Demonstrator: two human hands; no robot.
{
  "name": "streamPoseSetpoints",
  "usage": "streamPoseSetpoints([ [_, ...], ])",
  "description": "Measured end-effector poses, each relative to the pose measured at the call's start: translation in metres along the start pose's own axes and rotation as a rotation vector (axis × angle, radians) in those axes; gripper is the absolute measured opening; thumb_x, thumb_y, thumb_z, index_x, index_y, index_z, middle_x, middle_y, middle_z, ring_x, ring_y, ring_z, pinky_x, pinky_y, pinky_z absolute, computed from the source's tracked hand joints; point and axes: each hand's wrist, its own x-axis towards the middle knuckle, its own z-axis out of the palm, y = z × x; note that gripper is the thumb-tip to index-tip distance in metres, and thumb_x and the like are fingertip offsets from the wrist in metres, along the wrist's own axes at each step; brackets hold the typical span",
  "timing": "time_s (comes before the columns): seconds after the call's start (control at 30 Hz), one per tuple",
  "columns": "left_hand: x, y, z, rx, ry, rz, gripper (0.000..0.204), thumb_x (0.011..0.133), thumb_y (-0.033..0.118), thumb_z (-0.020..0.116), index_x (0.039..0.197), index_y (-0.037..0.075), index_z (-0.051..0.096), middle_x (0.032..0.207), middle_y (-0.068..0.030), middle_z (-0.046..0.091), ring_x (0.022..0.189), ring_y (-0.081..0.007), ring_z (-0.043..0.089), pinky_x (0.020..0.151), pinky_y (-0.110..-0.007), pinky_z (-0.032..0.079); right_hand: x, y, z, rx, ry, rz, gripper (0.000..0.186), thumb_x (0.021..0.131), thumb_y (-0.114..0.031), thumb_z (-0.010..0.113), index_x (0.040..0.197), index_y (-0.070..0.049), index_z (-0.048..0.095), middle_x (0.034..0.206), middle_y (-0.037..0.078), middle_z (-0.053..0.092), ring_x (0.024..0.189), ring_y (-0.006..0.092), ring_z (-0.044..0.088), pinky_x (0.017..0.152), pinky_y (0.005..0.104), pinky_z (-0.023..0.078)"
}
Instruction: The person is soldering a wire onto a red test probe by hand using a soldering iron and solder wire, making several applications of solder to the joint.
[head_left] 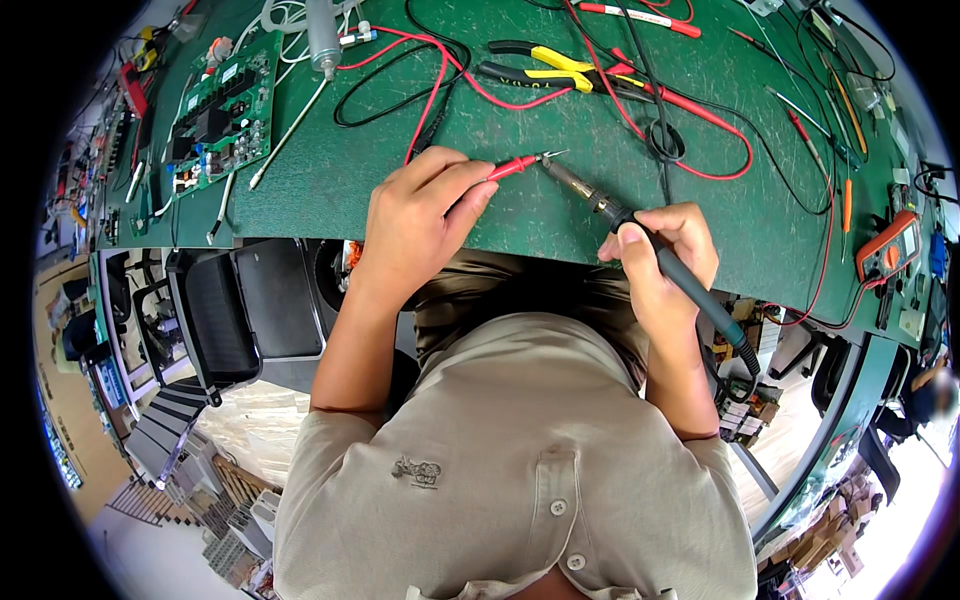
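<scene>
My left hand (425, 205) is closed on a red test probe (512, 165), whose metal tip points right, just over the green bench top. My right hand (670, 255) grips the dark handle of a soldering iron (700, 295), angled up and to the left. The iron's tip (553, 166) is at the probe's metal end; whether they touch I cannot tell. Tangled red and black leads (435, 55) lie beyond my hands, with yellow-and-black pliers (535, 70) among them.
A circuit board (225, 115) and a grey cylinder (322, 40) are at the back left. An orange multimeter (885, 245), tools and leads lie at the right. Below the bench is a black chair (225, 320). Another person (930, 390) is at the far right.
</scene>
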Motion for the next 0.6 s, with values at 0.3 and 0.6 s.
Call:
streamPoseSetpoints([
  [0.3, 0.0011, -0.001, 0.0026, 0.006, 0.038, 0.018, 0.016, 0.082, 0.011, 0.079, 0.097, 0.007, 0.073, 0.088, -0.0057, 0.066, 0.07, -0.0275, 0.066, 0.06, -0.037, 0.053, -0.001, 0.0006, -0.0011, -0.013, -0.007, -0.004, 0.018, 0.09, -0.003, 0.073, 0.095, 0.002, 0.056, 0.072, 0.01, 0.069, 0.066, 0.0116, 0.068, 0.06, 0.0259, 0.053],
  [0.6, 0.0014, -0.0012, 0.0026, -0.007, 0.034, 0.015, 0.016, 0.083, 0.012, 0.079, 0.097, 0.008, 0.073, 0.088, -0.0059, 0.066, 0.069, -0.0282, 0.066, 0.06, -0.038, 0.053, -0.0008, 0.0005, -0.0009, -0.036, 0.004, -0.015, 0.018, 0.09, -0.003, 0.072, 0.096, 0.002, 0.056, 0.072, 0.01, 0.069, 0.067, 0.0117, 0.068, 0.06, 0.0259, 0.054],
])
